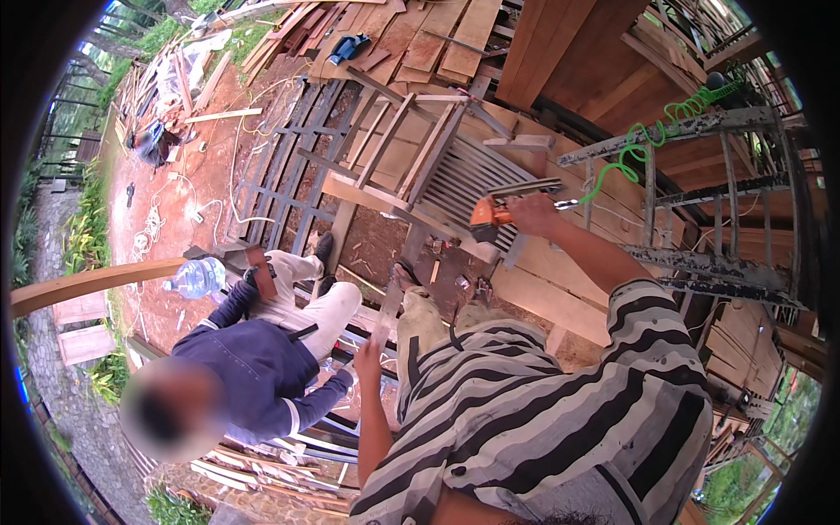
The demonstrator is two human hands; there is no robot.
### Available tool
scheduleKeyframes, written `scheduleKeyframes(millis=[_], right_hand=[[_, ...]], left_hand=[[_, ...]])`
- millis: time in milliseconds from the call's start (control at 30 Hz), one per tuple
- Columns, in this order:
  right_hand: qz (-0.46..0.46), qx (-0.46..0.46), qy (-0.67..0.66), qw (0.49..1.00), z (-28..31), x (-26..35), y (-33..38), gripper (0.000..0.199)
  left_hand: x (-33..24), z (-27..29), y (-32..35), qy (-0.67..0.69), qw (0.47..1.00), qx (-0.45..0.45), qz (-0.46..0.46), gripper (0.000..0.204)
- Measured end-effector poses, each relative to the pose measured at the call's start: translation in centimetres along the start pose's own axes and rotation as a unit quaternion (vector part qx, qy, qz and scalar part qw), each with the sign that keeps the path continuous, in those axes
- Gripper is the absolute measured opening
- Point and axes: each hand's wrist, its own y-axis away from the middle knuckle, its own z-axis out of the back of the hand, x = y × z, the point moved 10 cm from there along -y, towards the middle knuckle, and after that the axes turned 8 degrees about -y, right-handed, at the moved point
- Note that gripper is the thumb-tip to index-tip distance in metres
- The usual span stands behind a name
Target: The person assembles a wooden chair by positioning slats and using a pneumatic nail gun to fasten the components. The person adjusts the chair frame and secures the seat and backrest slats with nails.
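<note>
My right hand (532, 215) is wrapped round an orange and black air nailer (490, 214), held above a wooden chair-like frame (429, 157) with close-set slats (477, 179). A green coiled air hose (634, 149) runs from the tool's back end up to the right. Lower down, my left hand (368, 359) is closed round the end of a thin, pale, flat wooden strip (385, 315), which points away from me beside my leg. The nailer's nose and what it faces are hard to make out.
At my left a co-worker in a dark blue jacket (262, 367) holds a brown wood piece (261, 271). A clear water jug (199, 277) and a curved beam (96, 284) are beside them. A paint-chipped ladder (717, 254) stands right. Boards (455, 44) and a blue tool (350, 48) lie ahead.
</note>
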Motion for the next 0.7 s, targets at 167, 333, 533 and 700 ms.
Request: scheduleKeyframes(millis=[167,333,533,700], right_hand=[[0.036,0.033,-0.064,0.997,0.9,5.3,-1.4,0.02],[0.035,-0.018,-0.06,0.997,2.6,7.5,-1.3,0.018],[-0.06,-0.03,-0.015,0.998,3.5,1.7,2.1,0.016],[-0.157,-0.039,-0.014,0.987,2.0,-7.2,6.0,0.018]], left_hand=[[-27.2,-6.6,-2.0,0.043,0.978,0.115,-0.17,0.04],[-34.9,-19.3,0.9,0.292,0.889,0.354,-0.005,0.049],[-37.2,-23.0,2.2,0.289,0.871,0.398,-0.013,0.05],[-32.9,-24.0,1.9,0.304,0.864,0.4,0.021,0.045]])
